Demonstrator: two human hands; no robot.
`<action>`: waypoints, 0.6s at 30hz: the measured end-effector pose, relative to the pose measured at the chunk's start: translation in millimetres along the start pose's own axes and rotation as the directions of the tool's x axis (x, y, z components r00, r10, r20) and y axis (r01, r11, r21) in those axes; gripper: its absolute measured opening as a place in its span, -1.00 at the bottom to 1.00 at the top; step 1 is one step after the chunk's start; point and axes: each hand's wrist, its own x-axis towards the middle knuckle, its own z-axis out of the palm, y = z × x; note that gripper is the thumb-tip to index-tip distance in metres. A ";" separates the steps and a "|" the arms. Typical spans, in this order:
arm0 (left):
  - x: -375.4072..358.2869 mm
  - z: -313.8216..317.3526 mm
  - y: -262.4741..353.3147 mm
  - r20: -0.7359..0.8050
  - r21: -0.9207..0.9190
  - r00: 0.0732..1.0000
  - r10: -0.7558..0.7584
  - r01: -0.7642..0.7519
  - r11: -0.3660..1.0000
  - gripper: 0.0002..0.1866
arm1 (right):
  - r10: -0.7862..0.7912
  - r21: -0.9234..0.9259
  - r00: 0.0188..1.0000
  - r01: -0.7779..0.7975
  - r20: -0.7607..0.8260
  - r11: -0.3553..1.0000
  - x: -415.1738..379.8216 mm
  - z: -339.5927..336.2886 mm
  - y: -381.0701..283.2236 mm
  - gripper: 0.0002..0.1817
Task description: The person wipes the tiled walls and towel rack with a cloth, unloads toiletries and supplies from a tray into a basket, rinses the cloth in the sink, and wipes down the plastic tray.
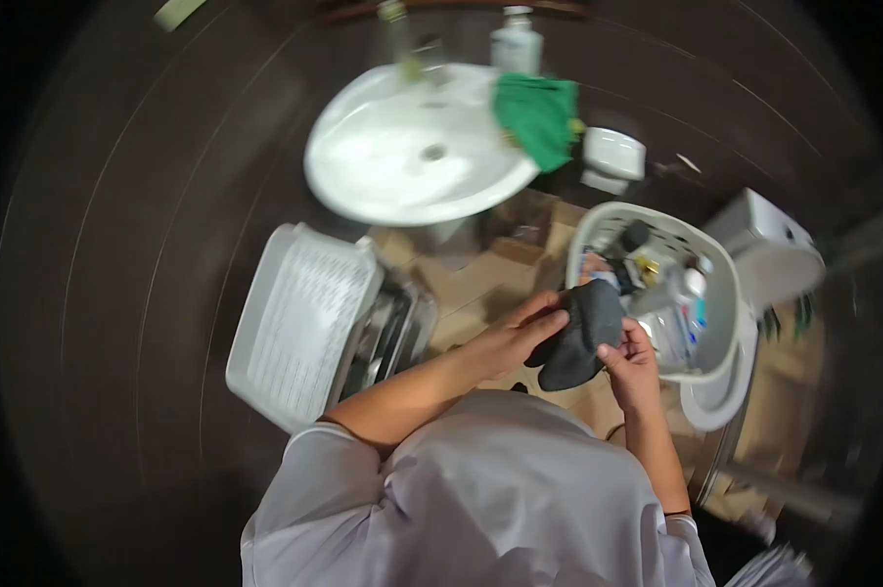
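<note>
A pair of dark grey socks (590,328) is stretched between my two hands in front of my chest. My left hand (521,339) pinches the socks at their left side, thumb on top. On the lower right, my right hand (631,360) grips the cloth between thumb and fingers. Just beyond the socks stands a white laundry basket (720,284), its near rim close to my right hand. Inside it lie a white-capped bottle (678,287), other toiletries and dark items; the socks hide part of the contents.
A white sink (363,166) with a green cloth (539,117) over its rim is ahead, a pump bottle (517,44) behind it. On the left is a white plastic bin (299,333). Right of the basket is a toilet (769,254). A cardboard box (524,230) sits below the sink.
</note>
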 end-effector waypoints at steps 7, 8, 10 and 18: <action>-64.8 -75.2 7.2 -0.062 0.243 0.858 0.509 -0.482 0.842 -0.61 | -0.069 -0.387 0.979 0.140 0.192 0.912 61.5 64.2 14.4 -0.88; -76.8 -85.2 12.3 -0.087 0.237 0.848 0.523 -0.492 0.838 -0.61 | -0.067 -0.336 0.969 0.146 0.237 0.930 72.8 72.5 20.4 -0.85; -105.5 -105.2 25.0 -0.115 0.605 0.933 0.340 -0.205 0.769 -0.62 | -0.060 -0.338 0.943 0.176 0.329 0.925 89.9 97.2 23.5 -0.78; -193.1 -177.5 43.6 -0.307 0.401 0.736 0.603 -0.475 0.784 -0.57 | -0.265 -0.387 0.564 0.772 0.782 0.504 97.0 271.9 -34.4 -0.54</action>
